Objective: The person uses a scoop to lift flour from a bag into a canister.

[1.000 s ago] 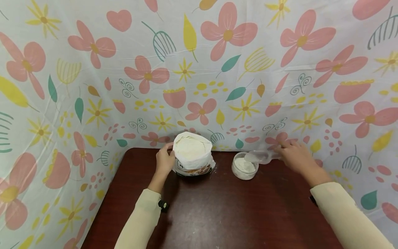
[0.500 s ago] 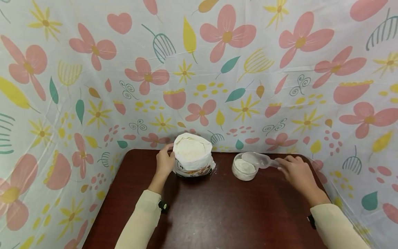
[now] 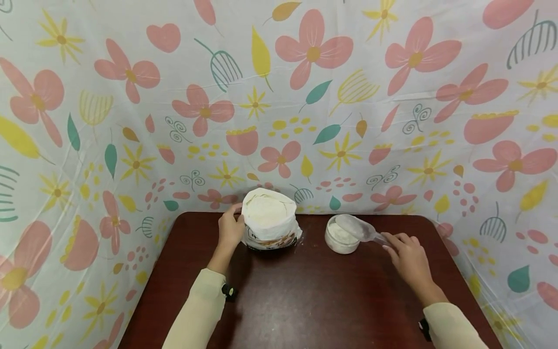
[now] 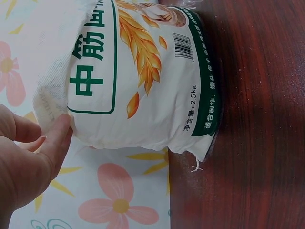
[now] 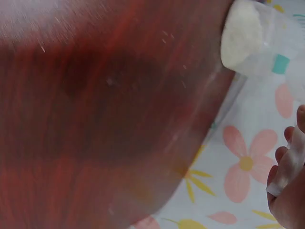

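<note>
A white flour bag [image 3: 269, 224], its top rolled open and powder showing inside, stands at the back of the table. My left hand [image 3: 230, 230] pinches its rim from the left side. The left wrist view shows the thumb and fingers at the rim of the bag [image 4: 143, 95], beside green print and a wheat ear. To the right, a clear round container [image 3: 342, 246] holds white powder. My right hand [image 3: 410, 259] grips the handle of a translucent scoop [image 3: 358, 229], whose bowl lies over the container's mouth. Whether scoop and powder touch cannot be told.
The dark red-brown table [image 3: 296, 300] bears a dusting of powder next to the bag. A floral cloth [image 3: 279, 106] hangs right behind the table's back edge and along the sides. Black bands [image 3: 228, 291] sit on both wrists.
My right hand has come nearer and lower, and the scoop now slants from the container toward the front right. The left hand and the flour bag keep their places.
</note>
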{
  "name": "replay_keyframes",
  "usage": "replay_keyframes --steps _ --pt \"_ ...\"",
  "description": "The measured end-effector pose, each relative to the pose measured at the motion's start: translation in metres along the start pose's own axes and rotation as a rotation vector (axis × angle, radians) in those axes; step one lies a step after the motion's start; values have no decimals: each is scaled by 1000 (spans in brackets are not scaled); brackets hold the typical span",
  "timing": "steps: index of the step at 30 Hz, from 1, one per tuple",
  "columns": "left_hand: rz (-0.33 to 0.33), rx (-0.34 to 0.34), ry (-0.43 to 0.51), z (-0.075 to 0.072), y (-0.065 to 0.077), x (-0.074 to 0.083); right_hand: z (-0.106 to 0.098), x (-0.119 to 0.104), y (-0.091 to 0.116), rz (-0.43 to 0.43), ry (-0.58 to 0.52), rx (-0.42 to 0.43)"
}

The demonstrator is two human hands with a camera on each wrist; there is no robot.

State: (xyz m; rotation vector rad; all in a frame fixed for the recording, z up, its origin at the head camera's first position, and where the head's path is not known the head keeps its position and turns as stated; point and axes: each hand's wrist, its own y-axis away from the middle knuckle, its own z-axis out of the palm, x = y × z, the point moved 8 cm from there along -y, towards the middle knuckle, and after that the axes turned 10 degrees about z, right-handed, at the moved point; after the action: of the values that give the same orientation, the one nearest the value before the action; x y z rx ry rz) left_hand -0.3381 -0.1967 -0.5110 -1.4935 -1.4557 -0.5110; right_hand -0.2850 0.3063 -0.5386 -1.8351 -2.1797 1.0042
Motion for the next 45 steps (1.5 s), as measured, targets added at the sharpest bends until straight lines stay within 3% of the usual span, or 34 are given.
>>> replay_keyframes --steps 10,29,35,45 --pt "-20 -28 11 2 1 1 11 -1 15 114 -105 47" --pt "-23 -16 20 0 0 -1 -17 -34 -23 12 -82 13" --pt "10 2 3 -1 -2 2 -24 -50 -36 -14 -83 -10" --pt "-10 -7 6 0 0 2 -34 -83 -50 -32 -99 -55"
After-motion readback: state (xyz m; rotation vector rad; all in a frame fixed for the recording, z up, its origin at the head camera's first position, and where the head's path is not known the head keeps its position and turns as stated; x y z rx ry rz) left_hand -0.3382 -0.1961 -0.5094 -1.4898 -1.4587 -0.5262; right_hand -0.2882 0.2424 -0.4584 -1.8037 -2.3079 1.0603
